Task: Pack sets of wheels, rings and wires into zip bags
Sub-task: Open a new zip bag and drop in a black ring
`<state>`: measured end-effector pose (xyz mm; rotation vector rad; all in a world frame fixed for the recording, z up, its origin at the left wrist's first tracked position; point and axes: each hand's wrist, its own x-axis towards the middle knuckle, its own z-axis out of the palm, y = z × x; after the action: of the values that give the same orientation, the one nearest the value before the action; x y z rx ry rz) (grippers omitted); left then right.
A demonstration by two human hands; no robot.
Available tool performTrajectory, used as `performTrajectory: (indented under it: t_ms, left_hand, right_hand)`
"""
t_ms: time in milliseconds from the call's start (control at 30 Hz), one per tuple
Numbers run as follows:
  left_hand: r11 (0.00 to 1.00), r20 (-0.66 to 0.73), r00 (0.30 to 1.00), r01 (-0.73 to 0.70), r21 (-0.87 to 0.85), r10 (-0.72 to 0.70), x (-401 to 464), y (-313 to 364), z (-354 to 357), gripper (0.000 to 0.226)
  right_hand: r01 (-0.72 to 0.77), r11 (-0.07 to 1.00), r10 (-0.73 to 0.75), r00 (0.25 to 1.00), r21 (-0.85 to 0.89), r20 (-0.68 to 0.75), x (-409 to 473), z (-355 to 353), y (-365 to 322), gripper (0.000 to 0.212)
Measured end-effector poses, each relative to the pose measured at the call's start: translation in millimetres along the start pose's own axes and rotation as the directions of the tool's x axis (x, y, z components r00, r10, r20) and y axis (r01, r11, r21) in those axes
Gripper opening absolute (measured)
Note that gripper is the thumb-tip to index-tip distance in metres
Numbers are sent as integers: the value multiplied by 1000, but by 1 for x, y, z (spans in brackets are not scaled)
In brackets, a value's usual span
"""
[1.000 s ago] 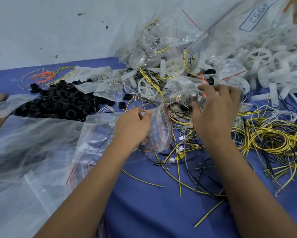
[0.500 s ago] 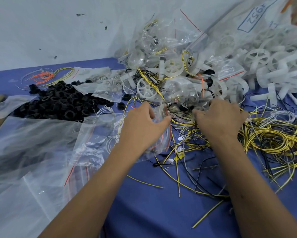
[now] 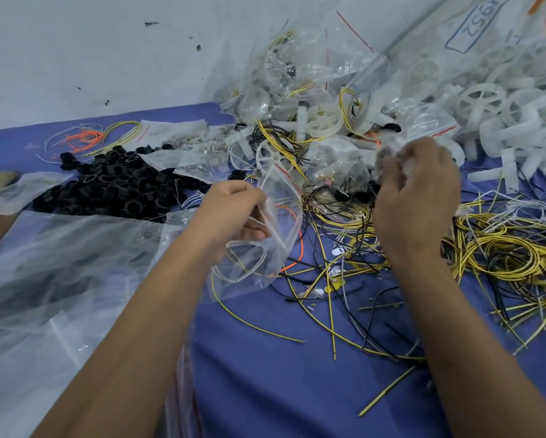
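At frame centre your left hand (image 3: 233, 213) is pinching the limp, slippery zip bag (image 3: 275, 235) by its mouth; your right hand (image 3: 417, 191), blurred, is gripping something I cannot identify.

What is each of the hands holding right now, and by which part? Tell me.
The left hand pinches the zip bag by its open mouth edge. The right hand is curled over blurred clear plastic; what it grips cannot be told.

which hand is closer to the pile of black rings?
Left. The left hand holds a zip bag just right of the black rings; the right hand is farther right, over the wires.
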<state>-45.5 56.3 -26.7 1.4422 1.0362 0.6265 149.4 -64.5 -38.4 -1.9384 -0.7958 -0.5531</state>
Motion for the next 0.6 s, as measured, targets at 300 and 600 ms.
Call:
performTrajectory:
  t_ms: [300,600]
  left_hand:
    - [995,5,997,-77,59,77,-2,9,-10,20]
    - [969,6,974,-226,99,227,-9,12,7,22]
  right_hand:
    - [-405,451,-104,861,795,498,-24,-4,-42,25]
    - [-15,925,-230,774,381,590,-29,13,-25,9]
